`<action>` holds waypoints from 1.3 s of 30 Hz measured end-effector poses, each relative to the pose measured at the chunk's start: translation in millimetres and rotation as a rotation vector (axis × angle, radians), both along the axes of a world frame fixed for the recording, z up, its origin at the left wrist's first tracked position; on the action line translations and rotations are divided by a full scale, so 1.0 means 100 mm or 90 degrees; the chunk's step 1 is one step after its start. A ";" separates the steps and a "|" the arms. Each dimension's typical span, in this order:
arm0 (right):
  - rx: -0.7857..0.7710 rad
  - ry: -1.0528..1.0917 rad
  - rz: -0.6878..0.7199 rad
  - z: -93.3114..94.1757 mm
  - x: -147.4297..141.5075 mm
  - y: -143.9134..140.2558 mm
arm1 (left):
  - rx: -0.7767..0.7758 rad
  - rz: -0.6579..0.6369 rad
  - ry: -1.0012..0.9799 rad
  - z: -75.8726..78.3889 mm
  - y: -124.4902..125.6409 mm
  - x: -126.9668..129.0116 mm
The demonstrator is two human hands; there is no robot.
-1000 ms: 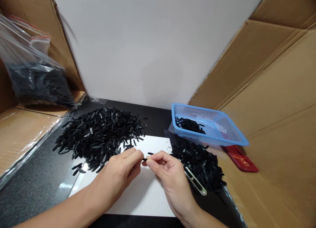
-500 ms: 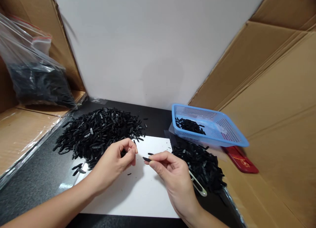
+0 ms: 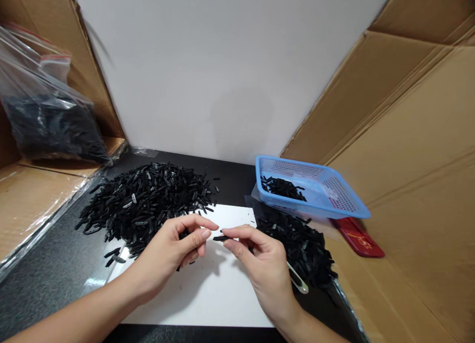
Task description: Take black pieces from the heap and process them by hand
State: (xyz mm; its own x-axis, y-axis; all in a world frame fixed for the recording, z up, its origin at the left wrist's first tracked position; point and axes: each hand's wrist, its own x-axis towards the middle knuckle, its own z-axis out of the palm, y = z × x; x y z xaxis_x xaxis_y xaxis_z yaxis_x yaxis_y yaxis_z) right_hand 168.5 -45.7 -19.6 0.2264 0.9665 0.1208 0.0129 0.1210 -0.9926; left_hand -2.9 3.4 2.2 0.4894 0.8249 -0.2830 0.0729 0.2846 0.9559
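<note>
— So, what have you got in your fingers?

— My right hand (image 3: 260, 264) pinches a small black strip (image 3: 220, 238) by one end, above the white sheet (image 3: 208, 293). My left hand (image 3: 174, 251) sits just beside it, thumb and forefinger nearly meeting at the strip's free tip; I cannot tell whether they grip anything.

— What's around you?

— A big pile of black strips (image 3: 148, 202) lies just behind my left hand, a smaller heap (image 3: 300, 249) right of my right hand, with a metal clip (image 3: 297, 281) at its edge. A blue basket (image 3: 334, 194) holding a few strips sits behind that heap, a red packet (image 3: 358, 236) beside it, and a plastic bag (image 3: 48, 125) far left. Cardboard walls (image 3: 408, 135) hem the surface in.

— Any writing?

— Gold marks on the packet, too small to read.
</note>
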 end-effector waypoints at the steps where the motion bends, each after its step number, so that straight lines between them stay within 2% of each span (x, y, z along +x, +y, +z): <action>1: 0.002 -0.002 -0.001 0.00 0.00 0.00 | 0.007 -0.002 0.002 0.00 0.00 0.00; 9: -0.033 0.005 0.002 0.00 -0.01 -0.01 | 0.164 -0.029 0.090 0.07 -0.03 0.00; 12: -0.018 0.040 0.007 -0.01 0.01 0.01 | 0.198 -0.022 0.111 0.10 -0.05 0.01; 17: 0.030 0.045 -0.007 -0.04 0.06 0.05 | 0.185 -0.009 0.126 0.12 -0.05 0.03; 24: 0.070 -0.095 0.052 -0.01 0.05 0.01 | 0.164 -0.021 0.097 0.10 -0.04 0.01; 29: 0.094 -0.063 0.074 0.03 0.04 0.00 | 0.154 -0.025 0.080 0.08 -0.04 0.01; 39: 0.009 0.000 0.055 0.01 0.01 -0.02 | 0.141 -0.019 0.084 0.11 -0.04 0.03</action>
